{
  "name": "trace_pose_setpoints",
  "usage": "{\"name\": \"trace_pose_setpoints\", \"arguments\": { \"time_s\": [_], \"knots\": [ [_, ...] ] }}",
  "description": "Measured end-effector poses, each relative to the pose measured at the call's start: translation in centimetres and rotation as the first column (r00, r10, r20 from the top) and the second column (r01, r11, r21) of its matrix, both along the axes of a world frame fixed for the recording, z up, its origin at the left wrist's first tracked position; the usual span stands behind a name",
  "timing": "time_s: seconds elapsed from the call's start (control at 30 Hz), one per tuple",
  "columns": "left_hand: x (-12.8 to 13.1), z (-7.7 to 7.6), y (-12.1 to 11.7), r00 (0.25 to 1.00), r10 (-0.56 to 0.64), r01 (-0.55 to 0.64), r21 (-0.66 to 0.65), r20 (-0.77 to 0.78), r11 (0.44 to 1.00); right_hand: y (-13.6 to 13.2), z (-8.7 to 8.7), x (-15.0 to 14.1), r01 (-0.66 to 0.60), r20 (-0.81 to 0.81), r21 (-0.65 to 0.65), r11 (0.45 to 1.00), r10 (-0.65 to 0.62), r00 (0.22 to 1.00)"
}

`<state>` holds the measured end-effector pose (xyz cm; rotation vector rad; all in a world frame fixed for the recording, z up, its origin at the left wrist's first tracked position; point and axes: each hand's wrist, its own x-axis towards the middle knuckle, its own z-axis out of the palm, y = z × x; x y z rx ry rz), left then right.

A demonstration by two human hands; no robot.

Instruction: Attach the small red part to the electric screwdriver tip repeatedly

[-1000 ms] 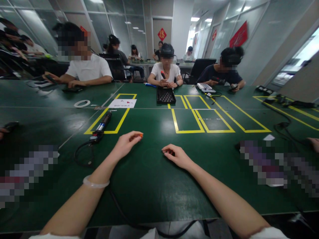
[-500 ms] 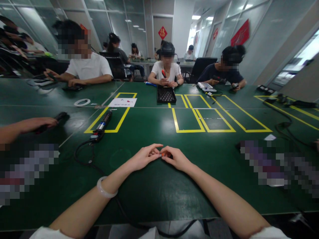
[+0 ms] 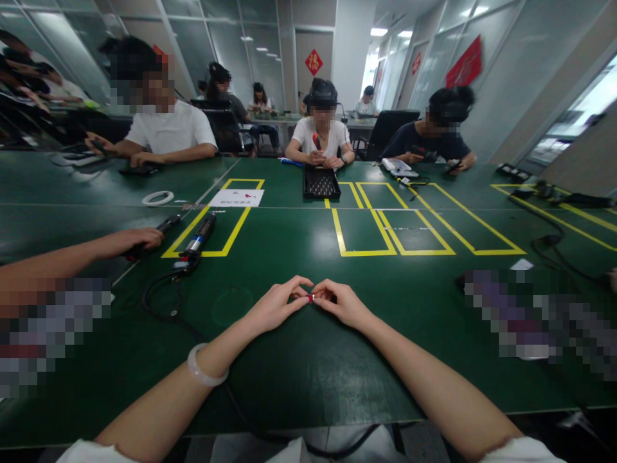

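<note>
Left hand (image 3: pixel 276 305) and right hand (image 3: pixel 345 305), equally near, pinch a tiny red-and-white piece (image 3: pixel 311 298) from opposite sides, long axis unclear.

The small piece (image 3: pixel 311 298) is red and white, the table (image 3: pixel 332 373) green, the tape (image 3: pixel 369 253) yellow.

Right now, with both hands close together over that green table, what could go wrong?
The small red piece seems pinched between the left hand and right hand, mostly covered, so it could slip onto the table. The black cable appears to run beneath the left forearm and might snag if that arm shifts. A co-worker's hand holds a dark tool close to the dark cylindrical device and could knock it.
</note>
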<state>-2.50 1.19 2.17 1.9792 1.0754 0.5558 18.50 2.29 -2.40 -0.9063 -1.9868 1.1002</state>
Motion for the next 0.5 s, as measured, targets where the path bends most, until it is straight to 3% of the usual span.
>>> {"name": "trace_pose_setpoints", "arguments": {
  "time_s": [0.23, 0.5],
  "knots": [
    [0.39, -0.23, -0.23, 0.998, -0.032, 0.037, 0.071, -0.06, 0.997, 0.09, -0.07, 0.18, 0.016, -0.038, -0.111, 0.994, -0.02, 0.999],
    [0.07, -0.67, 0.01, 0.99, 0.017, 0.006, 0.166, -0.142, 0.986, 0.19, -0.59, 0.01, -0.019, -0.116, -0.12, 0.993, 0.005, 0.993]
  ]
}}
